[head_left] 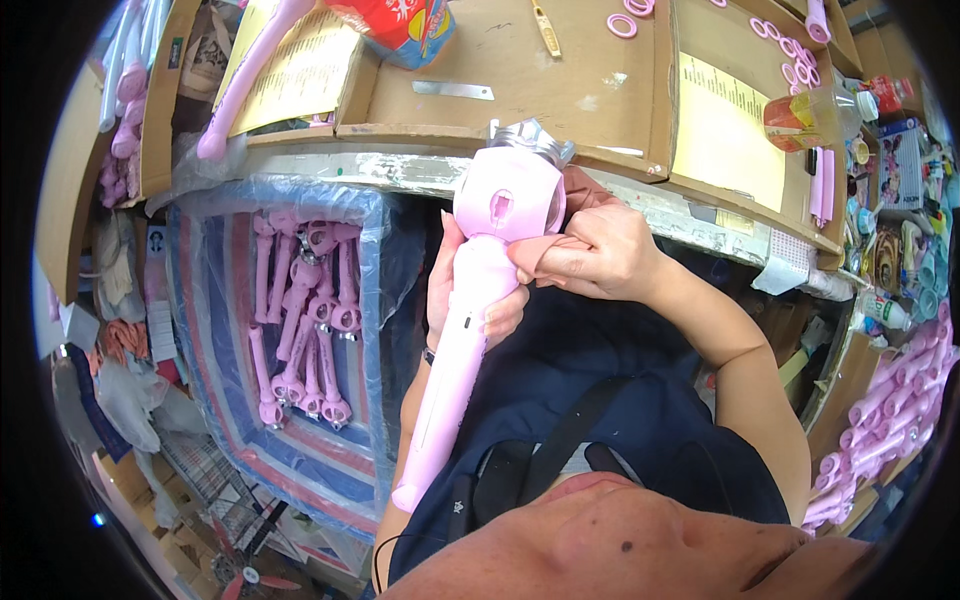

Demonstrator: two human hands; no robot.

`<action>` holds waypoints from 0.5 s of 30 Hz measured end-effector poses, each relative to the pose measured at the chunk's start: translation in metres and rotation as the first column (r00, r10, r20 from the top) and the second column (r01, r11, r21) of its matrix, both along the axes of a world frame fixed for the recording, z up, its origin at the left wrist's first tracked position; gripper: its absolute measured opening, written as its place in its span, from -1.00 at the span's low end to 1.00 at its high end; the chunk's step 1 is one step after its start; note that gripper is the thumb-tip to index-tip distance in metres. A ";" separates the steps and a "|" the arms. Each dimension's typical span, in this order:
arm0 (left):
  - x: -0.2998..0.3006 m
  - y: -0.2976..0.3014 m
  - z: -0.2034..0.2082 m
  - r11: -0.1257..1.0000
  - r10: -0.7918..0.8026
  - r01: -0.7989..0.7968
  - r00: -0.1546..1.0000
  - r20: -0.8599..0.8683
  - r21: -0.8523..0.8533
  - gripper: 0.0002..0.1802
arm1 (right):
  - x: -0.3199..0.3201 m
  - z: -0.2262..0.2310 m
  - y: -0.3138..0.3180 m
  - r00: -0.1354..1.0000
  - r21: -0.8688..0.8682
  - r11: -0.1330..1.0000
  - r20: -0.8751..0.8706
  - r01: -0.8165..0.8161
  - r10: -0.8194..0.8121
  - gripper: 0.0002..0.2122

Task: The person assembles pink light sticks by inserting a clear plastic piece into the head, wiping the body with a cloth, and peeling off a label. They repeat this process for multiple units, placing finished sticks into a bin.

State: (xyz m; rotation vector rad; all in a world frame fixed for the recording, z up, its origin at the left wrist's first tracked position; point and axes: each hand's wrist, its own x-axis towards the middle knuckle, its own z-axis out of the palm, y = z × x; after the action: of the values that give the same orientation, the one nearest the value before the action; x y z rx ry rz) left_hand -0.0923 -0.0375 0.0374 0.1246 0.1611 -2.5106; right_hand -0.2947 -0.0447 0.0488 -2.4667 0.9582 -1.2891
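Two bare hands are working on one pink wand (463,330), which is slanting in front of the chest, its round head farther away and its handle end nearer. The left hand (438,292) is gripping it, fingers curling around the neck below the head; the right hand (612,252) is pinching a brown cloth (545,257) — thumb and fingers closed — against the wand's neck.

To the left, a striped, plastic-covered box (200,335) is holding a heap of similar wands (302,290), lying in rough rows with silver pieces on many heads. On the far side, a middle cardboard tray (500,65) is holding a metal strip (452,90), a yellow-handled tool (546,32) and pink rings (622,26). The right tray (712,35) is carrying a yellow sheet (730,125) and more rings (790,48). A clear bottle (792,122) is lying at its right side — its contents are staying unclear.
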 end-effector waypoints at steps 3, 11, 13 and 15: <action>0.001 -0.003 0.003 0.997 -0.027 0.030 0.998 0.053 -0.067 -0.12 | 0.001 0.003 0.001 0.999 0.011 0.999 -0.024 0.048 -0.048 -0.70; 0.002 0.002 0.013 1.000 -0.026 0.023 0.985 0.169 0.020 -0.13 | 0.000 0.017 -0.014 0.971 0.301 0.924 -0.025 0.236 -0.239 -0.44; 0.004 0.001 0.013 0.999 -0.031 0.040 0.974 0.225 -0.037 -0.11 | 0.002 0.020 -0.010 0.974 0.230 0.947 -0.069 0.225 -0.215 -0.39; 0.005 0.002 0.013 0.998 -0.003 0.021 0.963 0.270 -0.066 -0.11 | 0.005 0.023 -0.005 0.975 0.150 0.971 -0.150 0.185 -0.162 -0.45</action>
State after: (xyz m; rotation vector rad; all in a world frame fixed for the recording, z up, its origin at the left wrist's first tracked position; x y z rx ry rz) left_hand -0.0873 -0.0358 0.0509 0.4377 -0.0375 -2.4780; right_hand -0.2900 -0.0501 0.0719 -2.4138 1.2854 -1.0504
